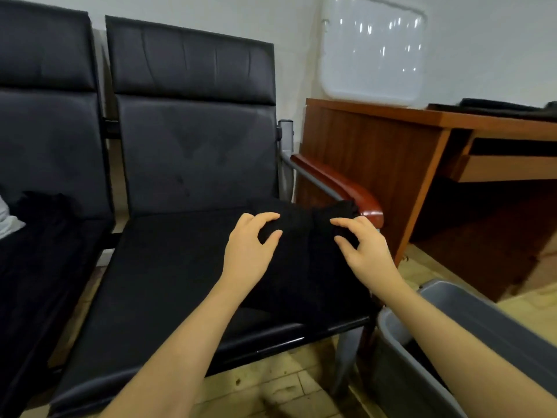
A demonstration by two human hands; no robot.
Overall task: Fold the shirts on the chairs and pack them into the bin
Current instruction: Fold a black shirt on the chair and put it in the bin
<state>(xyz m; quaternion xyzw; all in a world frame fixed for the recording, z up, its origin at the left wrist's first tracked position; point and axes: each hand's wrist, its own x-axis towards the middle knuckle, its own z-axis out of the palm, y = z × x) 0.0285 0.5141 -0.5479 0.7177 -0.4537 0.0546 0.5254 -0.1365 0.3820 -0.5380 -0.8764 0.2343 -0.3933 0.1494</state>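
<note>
A black shirt (304,267) lies bunched on the right part of the black chair seat (168,267), reaching up to the wooden armrest. My left hand (250,245) pinches a fold of the shirt between thumb and fingers near its far edge. A little to the right, my right hand (361,245) pinches the cloth the same way. The grey bin (446,300) stands on the floor at the lower right, partly behind my right forearm. Another dark garment (42,212) lies on the left chair.
A wooden armrest (340,182) on a metal frame borders the seat on the right. A brown wooden desk (422,140) stands behind the bin against the wall. Something white (7,221) shows at the left edge. The floor is tiled.
</note>
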